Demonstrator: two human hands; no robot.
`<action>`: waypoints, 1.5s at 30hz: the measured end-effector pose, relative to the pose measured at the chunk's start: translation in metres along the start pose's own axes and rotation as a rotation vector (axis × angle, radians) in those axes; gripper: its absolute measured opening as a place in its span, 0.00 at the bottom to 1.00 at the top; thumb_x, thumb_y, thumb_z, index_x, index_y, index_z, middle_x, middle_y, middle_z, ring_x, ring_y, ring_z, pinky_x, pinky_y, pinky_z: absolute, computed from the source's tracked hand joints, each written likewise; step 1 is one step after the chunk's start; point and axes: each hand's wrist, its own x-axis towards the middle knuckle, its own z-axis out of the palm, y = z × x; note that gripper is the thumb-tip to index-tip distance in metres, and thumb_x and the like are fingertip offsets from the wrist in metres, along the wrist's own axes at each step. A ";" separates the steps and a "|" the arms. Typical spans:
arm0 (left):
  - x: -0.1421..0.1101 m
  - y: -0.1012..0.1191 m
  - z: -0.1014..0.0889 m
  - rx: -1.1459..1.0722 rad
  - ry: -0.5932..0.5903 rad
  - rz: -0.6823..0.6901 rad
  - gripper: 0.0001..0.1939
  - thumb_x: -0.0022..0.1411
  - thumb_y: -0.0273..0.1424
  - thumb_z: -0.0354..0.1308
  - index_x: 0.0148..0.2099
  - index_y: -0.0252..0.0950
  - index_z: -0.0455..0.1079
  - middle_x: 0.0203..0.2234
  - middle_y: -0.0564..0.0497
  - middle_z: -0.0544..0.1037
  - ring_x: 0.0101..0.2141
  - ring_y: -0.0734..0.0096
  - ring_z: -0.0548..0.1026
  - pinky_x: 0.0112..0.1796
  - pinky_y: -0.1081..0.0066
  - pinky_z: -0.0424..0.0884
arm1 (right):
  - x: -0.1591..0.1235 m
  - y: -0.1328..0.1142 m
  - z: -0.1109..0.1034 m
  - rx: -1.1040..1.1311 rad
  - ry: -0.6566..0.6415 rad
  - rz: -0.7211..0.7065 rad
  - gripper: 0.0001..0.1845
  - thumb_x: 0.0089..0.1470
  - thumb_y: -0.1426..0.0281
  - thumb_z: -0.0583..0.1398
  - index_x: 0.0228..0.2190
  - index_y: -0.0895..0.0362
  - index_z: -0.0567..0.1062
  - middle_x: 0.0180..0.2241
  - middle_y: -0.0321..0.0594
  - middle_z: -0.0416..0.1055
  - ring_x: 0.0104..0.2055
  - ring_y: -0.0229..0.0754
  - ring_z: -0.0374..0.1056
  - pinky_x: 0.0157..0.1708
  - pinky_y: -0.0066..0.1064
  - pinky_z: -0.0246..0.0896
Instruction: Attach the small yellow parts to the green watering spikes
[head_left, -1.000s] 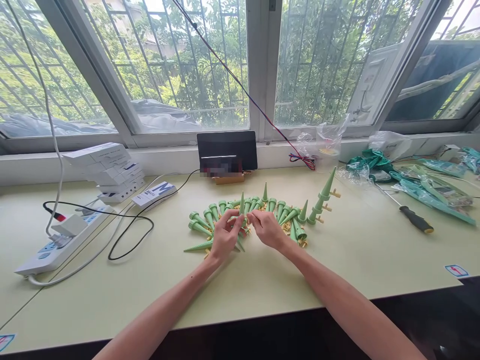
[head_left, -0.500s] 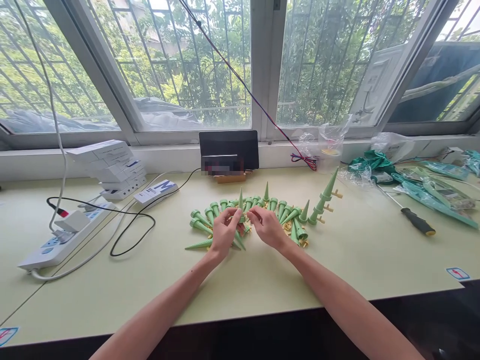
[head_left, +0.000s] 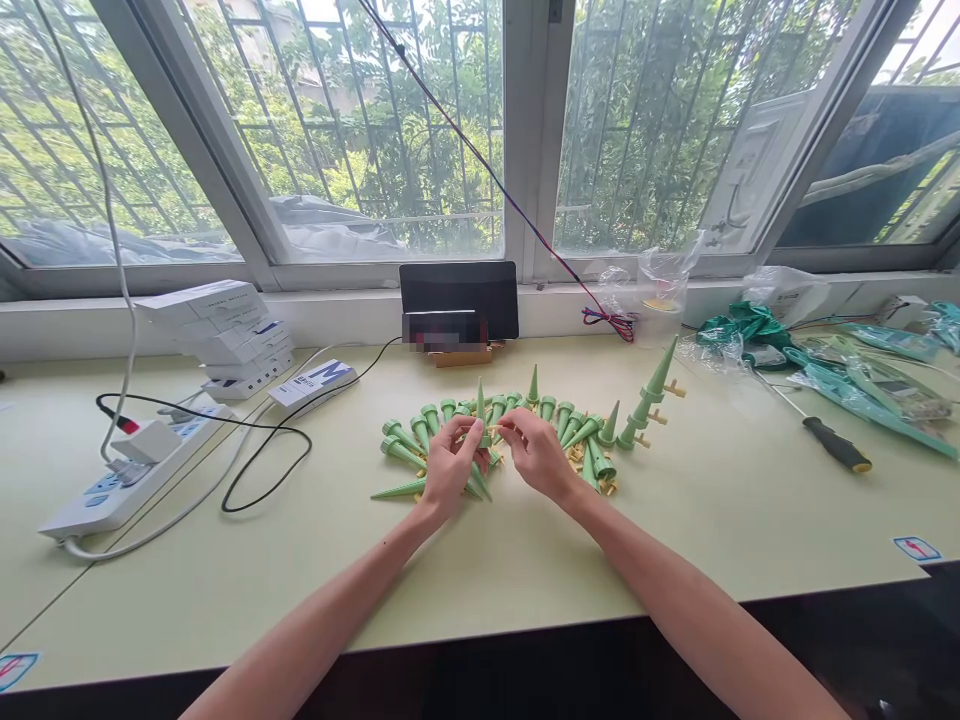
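Mid-frame, the left hand [head_left: 448,462] pinches an upright green spike [head_left: 481,402]; the right hand's [head_left: 534,452] fingertips close narrowly beside it — piled spikes [head_left: 592,462] crowd both sides. Bare tabletop [head_left: 517,575] opens below, its edge at lower centre.

- The green spike [head_left: 481,400] stands point up in your left hand [head_left: 448,465], its smooth cone narrowing to a sharp tip.
- Around your hands, more green spikes [head_left: 418,432] with ribbed collars lie in a loose arc, yellow pegs [head_left: 609,488] among them.
- To your right, the stack of spikes [head_left: 646,400] leans right, nested, point up, with three yellow pegs sticking out sideways.
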 end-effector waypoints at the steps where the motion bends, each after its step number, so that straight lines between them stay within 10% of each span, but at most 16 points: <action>1: 0.000 0.000 0.000 -0.005 -0.007 0.008 0.14 0.59 0.43 0.62 0.35 0.37 0.68 0.24 0.56 0.71 0.18 0.75 0.72 0.21 0.73 0.70 | 0.000 0.000 0.000 -0.002 0.001 -0.003 0.11 0.65 0.70 0.52 0.30 0.55 0.69 0.28 0.39 0.66 0.28 0.40 0.60 0.28 0.30 0.54; 17: 0.000 -0.002 0.000 0.030 -0.133 0.143 0.20 0.57 0.38 0.65 0.51 0.38 0.75 0.41 0.46 0.79 0.39 0.62 0.79 0.36 0.65 0.81 | 0.002 -0.002 -0.005 0.038 0.045 0.009 0.14 0.65 0.70 0.50 0.27 0.56 0.69 0.28 0.39 0.67 0.30 0.40 0.62 0.32 0.30 0.56; 45: 0.000 -0.011 -0.006 0.314 -0.073 0.399 0.11 0.62 0.34 0.62 0.47 0.41 0.79 0.49 0.46 0.80 0.53 0.55 0.75 0.41 0.64 0.79 | 0.004 -0.008 -0.004 0.072 -0.058 0.220 0.21 0.64 0.62 0.47 0.20 0.54 0.52 0.17 0.31 0.50 0.21 0.36 0.47 0.23 0.31 0.42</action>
